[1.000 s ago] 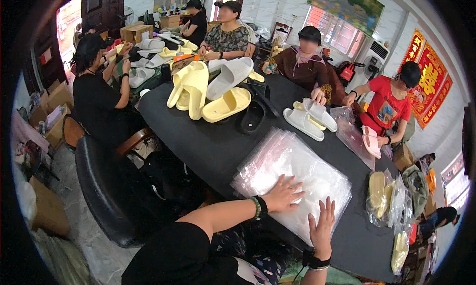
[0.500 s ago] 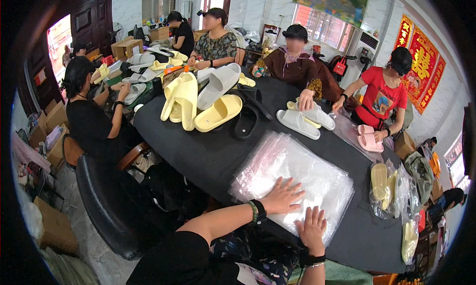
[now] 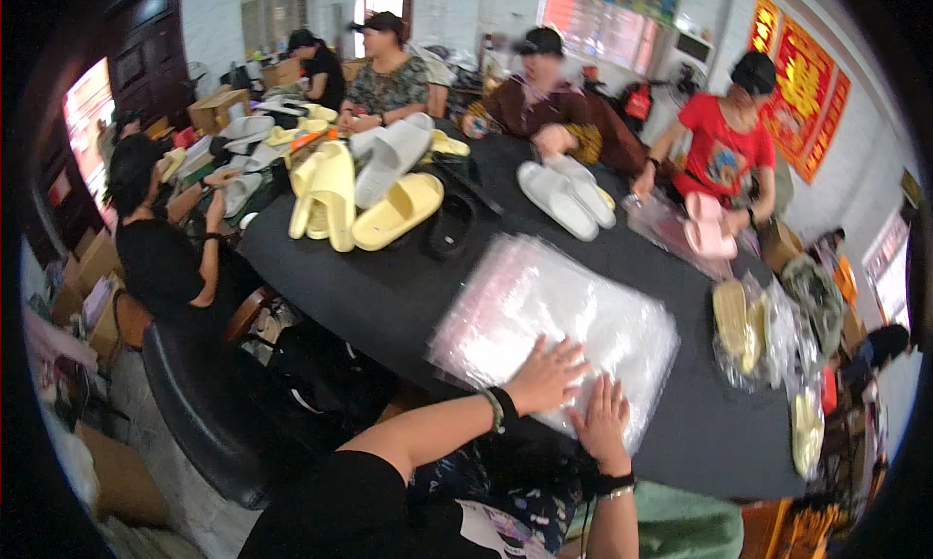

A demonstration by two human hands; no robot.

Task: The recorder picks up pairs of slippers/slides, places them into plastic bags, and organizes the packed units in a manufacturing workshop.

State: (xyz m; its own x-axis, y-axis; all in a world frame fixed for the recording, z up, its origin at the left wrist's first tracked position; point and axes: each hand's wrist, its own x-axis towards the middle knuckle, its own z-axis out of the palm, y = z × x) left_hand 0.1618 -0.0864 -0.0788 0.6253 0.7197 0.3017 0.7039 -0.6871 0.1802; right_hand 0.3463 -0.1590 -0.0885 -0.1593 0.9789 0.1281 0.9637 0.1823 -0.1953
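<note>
A stack of clear plastic bags [image 3: 525, 296] lies on the dark tabletop in front of me. My left hand [image 3: 549, 376] rests flat on its near part, fingers spread. Beside it, my right hand [image 3: 603, 423] presses on the near right side of the stack, its fingers stretched out. Neither hand holds anything. Beyond the stack on the left are yellow slippers [image 3: 326, 194], grey slippers [image 3: 394, 156] and a black slipper [image 3: 449, 224]. A pair of light grey slippers [image 3: 559, 199] lies past the stack, under a co-worker's hand.
Bagged yellow slippers [image 3: 731, 321] lie at the table's right edge. A co-worker in red [image 3: 734, 136] handles pink slippers [image 3: 708, 227] over a plastic bag. Other people sit along the far and left sides. A black chair [image 3: 199, 413] stands at my left.
The whole view has shifted, so the scene sits further left and is slightly blurred. Both my hands stay on the bags. The co-worker in red has tilted the pink slippers up.
</note>
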